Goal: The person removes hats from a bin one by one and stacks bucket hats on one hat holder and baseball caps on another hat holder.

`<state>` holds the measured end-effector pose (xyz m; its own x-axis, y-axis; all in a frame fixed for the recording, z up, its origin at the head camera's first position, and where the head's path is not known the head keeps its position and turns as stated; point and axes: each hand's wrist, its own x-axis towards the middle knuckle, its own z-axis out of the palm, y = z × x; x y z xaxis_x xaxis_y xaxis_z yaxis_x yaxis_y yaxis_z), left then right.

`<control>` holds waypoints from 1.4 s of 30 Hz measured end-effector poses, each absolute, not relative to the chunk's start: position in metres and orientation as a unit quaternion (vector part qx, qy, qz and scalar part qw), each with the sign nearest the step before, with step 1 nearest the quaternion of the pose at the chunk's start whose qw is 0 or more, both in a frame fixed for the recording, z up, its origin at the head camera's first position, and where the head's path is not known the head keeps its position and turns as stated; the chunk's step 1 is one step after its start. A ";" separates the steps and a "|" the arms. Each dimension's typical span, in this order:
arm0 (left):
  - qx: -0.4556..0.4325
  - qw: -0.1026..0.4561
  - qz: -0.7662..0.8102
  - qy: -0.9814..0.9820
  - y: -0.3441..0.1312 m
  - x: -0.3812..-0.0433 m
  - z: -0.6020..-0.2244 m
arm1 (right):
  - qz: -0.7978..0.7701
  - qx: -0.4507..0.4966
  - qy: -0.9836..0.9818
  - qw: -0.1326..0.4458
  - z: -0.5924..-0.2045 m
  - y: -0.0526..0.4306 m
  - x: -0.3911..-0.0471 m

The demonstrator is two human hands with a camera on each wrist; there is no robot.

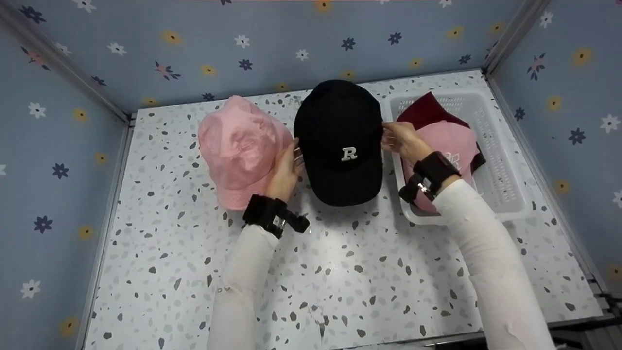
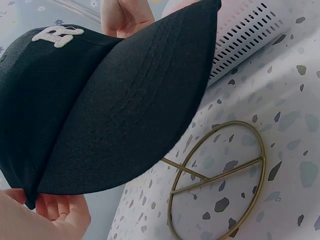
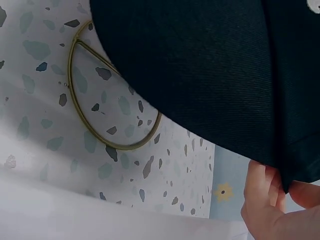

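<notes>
A black baseball cap (image 1: 335, 121) with a white letter R on its front is between my two hands, its brim toward me. My left hand (image 1: 285, 172) pinches the cap's lower edge on the left, where brim and crown meet. On the other side, my right hand (image 1: 404, 140) pinches the matching edge between thumb and fingers. Below the brim, the wrist views show the round brass wire base (image 2: 262, 159) of a stand on the table; its upper part is hidden by the cap. A pink cap (image 1: 238, 141) sits just left of my left hand.
At the right, a white perforated basket (image 1: 527, 201) holds another pink cap (image 1: 452, 138), a dark red cap (image 1: 425, 111) and something black (image 1: 480, 160) partly covered. Blue flowered panels (image 1: 272, 43) border the speckled table (image 1: 340, 272) at the back and sides.
</notes>
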<state>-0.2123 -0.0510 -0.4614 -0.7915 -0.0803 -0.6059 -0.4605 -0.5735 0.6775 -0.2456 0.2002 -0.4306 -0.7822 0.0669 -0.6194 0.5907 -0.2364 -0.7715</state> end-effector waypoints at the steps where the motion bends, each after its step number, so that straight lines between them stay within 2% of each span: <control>1: -0.299 0.112 0.836 0.447 -0.051 -0.212 -0.462 | -0.735 0.278 0.592 0.177 -0.431 0.200 -0.245; 9: -0.265 0.089 0.833 0.477 -0.050 -0.201 -0.461 | -0.738 0.273 0.589 0.184 -0.433 0.201 -0.247; 14: -0.252 0.050 0.825 0.503 -0.048 -0.194 -0.459 | -0.725 0.256 0.613 0.180 -0.432 0.202 -0.246; 23: -0.217 0.012 0.777 0.591 -0.042 -0.167 -0.454 | -0.689 0.207 0.684 0.121 -0.424 0.205 -0.237; 26: -0.215 -0.020 0.766 0.606 -0.039 -0.155 -0.454 | -0.677 0.191 0.705 0.093 -0.422 0.207 -0.235; 30: -0.199 -0.092 0.758 0.615 -0.034 -0.140 -0.453 | -0.699 0.165 0.693 0.064 -0.431 0.220 -0.238; 37: -0.084 -0.196 0.746 0.631 -0.020 -0.119 -0.447 | -0.671 0.125 0.730 0.037 -0.414 0.232 -0.227; 42: 0.027 -0.225 0.727 0.648 -0.004 -0.111 -0.444 | -0.649 0.060 0.758 0.021 -0.407 0.244 -0.220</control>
